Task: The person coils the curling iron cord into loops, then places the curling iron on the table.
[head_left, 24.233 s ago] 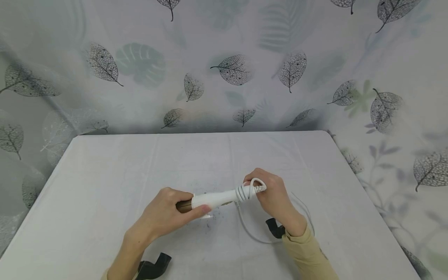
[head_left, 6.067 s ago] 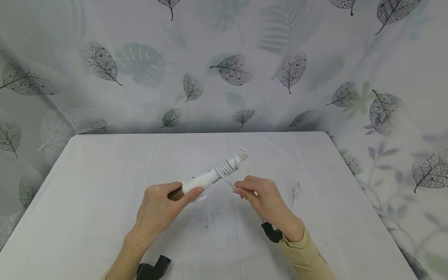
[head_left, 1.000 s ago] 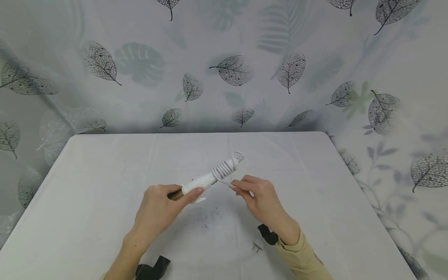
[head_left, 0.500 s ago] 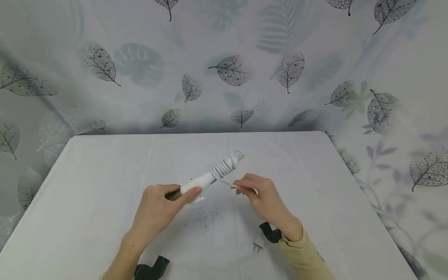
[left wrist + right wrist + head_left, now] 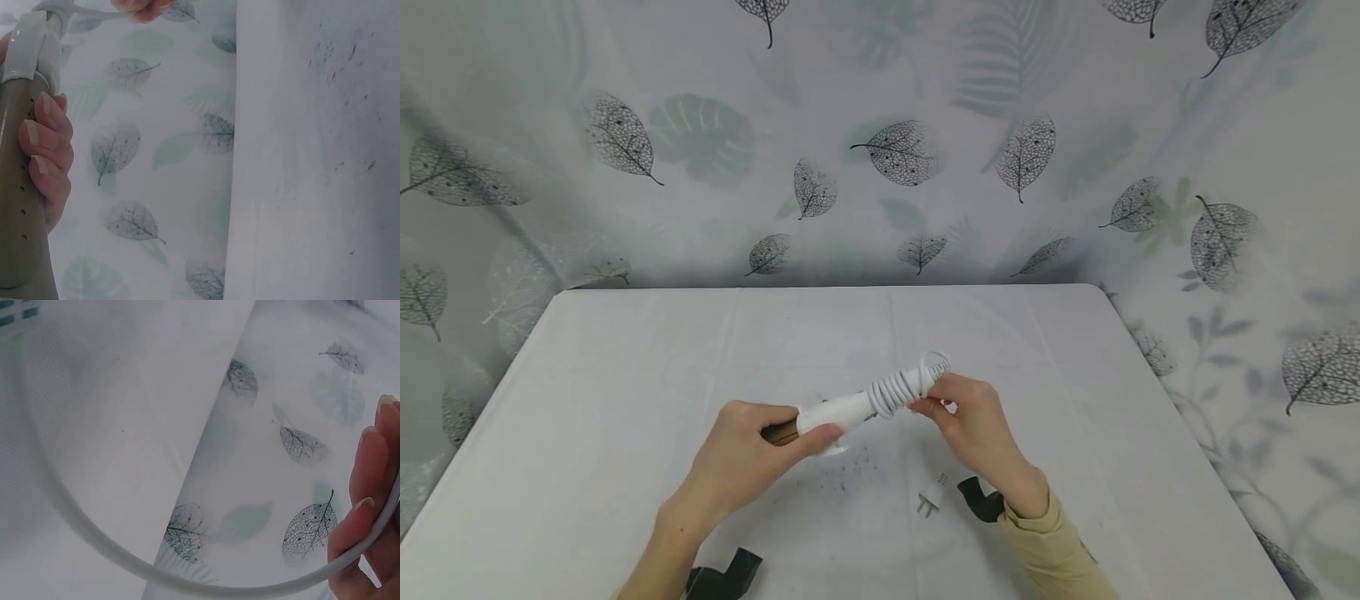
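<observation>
A white hair straightener (image 5: 838, 410) with brown jaws is held tilted above the table, its cord end up to the right. My left hand (image 5: 737, 450) grips the brown jaws, thumb along the near side; its curled fingers (image 5: 47, 140) show against the perforated brown shell in the left wrist view. Several turns of white cord (image 5: 898, 392) wrap the handle near its cord end. Close beside those turns, my right hand (image 5: 981, 421) pinches the cord; in the right wrist view the free cord (image 5: 250, 592) curves from its fingers. The two-pin plug (image 5: 929, 496) is below that hand.
A white-covered table (image 5: 647, 358) carries dark specks (image 5: 842, 479) beneath the straightener. Black curved pieces (image 5: 726, 575) sit at both wrists. Leaf-patterned cloth (image 5: 895, 83) hangs behind and at the sides.
More cord is wound round the handle than 24 seconds ago, and the free length is shorter. Since half a second ago, my right hand has met the handle, which tilts flatter; the plug has swung left.
</observation>
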### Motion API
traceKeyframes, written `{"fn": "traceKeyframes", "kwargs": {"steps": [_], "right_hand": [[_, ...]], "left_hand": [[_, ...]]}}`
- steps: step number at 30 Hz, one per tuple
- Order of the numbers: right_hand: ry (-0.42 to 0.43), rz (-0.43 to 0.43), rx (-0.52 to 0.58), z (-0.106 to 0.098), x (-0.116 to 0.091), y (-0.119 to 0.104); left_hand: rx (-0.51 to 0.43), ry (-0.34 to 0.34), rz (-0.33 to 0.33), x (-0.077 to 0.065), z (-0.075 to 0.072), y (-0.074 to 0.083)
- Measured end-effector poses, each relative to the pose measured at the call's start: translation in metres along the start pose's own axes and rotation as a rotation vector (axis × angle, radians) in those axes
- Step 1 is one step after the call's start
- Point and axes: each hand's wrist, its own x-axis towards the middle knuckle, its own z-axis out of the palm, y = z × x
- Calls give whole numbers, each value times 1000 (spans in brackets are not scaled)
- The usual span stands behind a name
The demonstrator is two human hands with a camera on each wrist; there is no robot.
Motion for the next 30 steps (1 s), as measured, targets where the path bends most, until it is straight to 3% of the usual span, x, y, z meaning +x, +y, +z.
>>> {"fn": "traceKeyframes", "kwargs": {"steps": [5,10,15,21,26,30], "right_hand": [[0,24,-66,1,-1,-3],[-33,-47,77,2,0,-1],[-37,-86,172,0,-1,5],[-28,-128,88,-7,0,11],[-112,-90,112,-13,1,11],[-192,-65,199,-19,1,12]], "left_hand": [[-33,-46,63,-1,4,-1],[-104,-146,88,-1,10,1],[-73,-182,107,-1,9,2],[-68,-220,125,-2,4,0],[-5,-245,103,-2,2,1],[17,-273,88,-2,2,1]]}}
